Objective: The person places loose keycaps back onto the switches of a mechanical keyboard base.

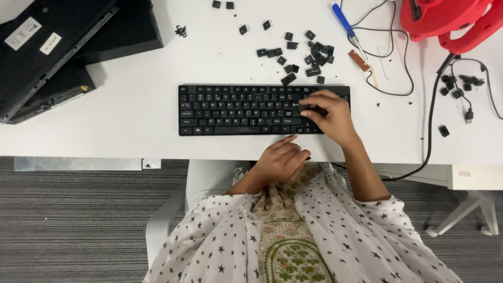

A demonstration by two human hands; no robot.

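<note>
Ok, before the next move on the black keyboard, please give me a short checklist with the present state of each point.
1. Black rectangular keyboard lies flat on the white table: ok.
2. Right hand on the keyboard's right end: ok.
3. Left hand at the table edge, off the keyboard: ok.
4. Loose black keycaps lie behind the keyboard: ok.
5. Blue-handled screwdriver lies apart from both hands: ok.
6. Anything held in the hands: cannot tell.
</note>
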